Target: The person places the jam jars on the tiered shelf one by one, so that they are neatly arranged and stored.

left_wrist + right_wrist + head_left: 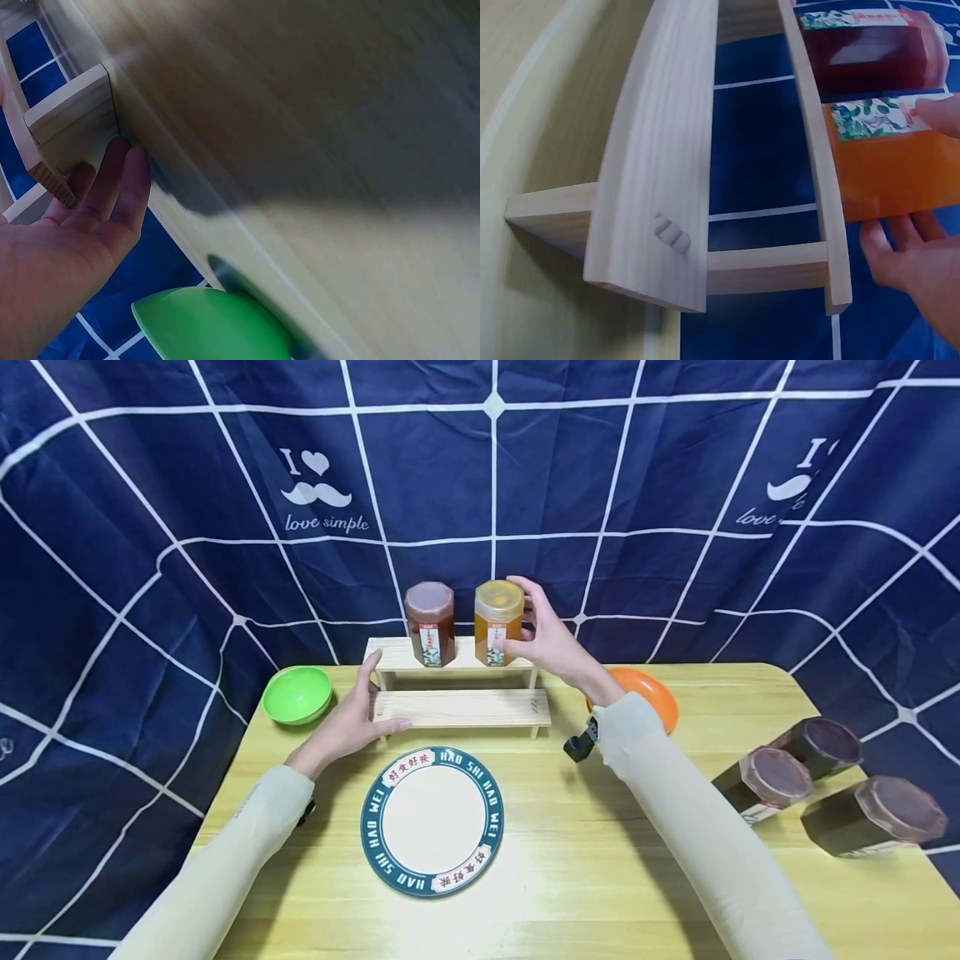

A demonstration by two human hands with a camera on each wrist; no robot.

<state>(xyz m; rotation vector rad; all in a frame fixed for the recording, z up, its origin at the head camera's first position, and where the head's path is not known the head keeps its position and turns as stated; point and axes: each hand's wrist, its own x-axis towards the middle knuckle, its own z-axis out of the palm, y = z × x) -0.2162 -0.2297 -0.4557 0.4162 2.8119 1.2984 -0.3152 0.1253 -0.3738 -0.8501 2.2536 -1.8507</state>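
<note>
A two-step wooden shelf stands at the back of the yellow table. On its top step a dark red jar and an amber jar stand upright side by side. My right hand grips the amber jar from the right, fingers over its lid edge and thumb low on its front. In the right wrist view the fingers wrap the amber jar beside the red jar. My left hand rests with straight fingers against the shelf's left end.
A white plate with a teal rim lies in front of the shelf. A green bowl sits at the back left, an orange bowl behind my right forearm. Three dark jars lie on their sides at the right edge.
</note>
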